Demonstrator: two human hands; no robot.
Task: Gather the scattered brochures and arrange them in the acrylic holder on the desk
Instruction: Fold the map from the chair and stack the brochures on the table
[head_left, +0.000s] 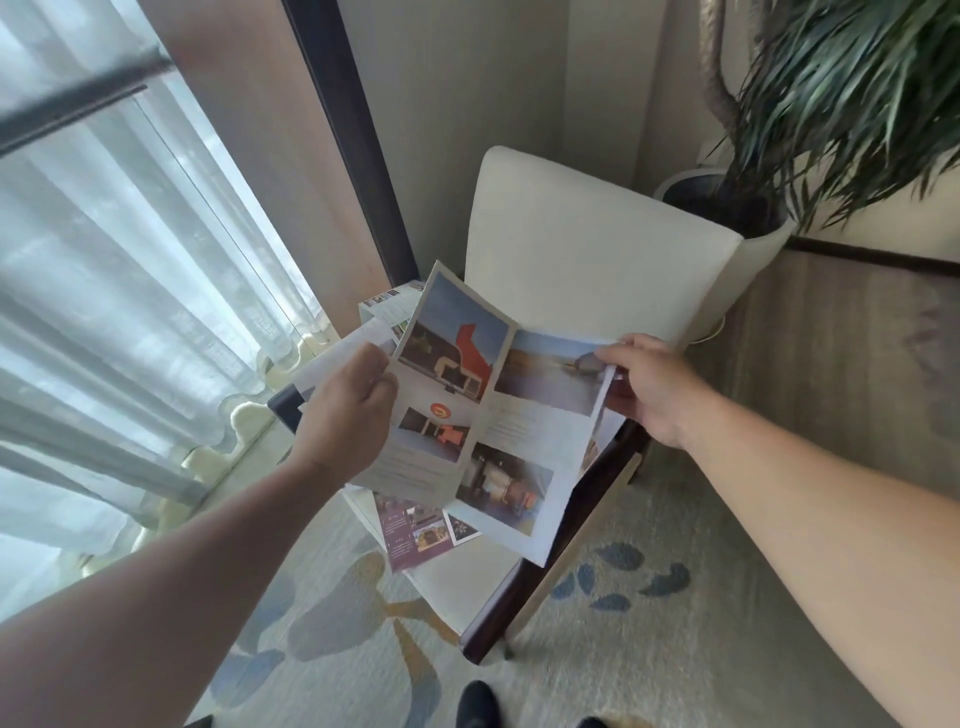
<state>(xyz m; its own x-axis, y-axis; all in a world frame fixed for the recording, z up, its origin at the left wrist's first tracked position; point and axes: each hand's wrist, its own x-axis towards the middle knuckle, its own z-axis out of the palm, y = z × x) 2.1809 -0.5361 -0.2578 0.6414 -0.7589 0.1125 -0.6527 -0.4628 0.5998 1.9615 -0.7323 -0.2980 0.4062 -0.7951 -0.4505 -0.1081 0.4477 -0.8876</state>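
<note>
On the head view, my left hand (345, 410) grips the left edge of a glossy, creased, unfolded brochure (498, 415); my right hand (649, 384) pinches its upper right corner. It hangs over a cream padded chair (587, 244), where a maroon brochure (415, 530) lies flat.

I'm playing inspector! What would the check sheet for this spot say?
Surface: chair seat, white, brochures lying on it.
Job's things: open brochure held above the seat; maroon brochure and other brochures on the seat; acrylic holder not seen.
Clutter: nothing seen.
Hands: left hand and right hand each pinch one side of the open brochure.
Cables: nothing seen.
Surroundings: potted plant, curtain, patterned carpet.
</note>
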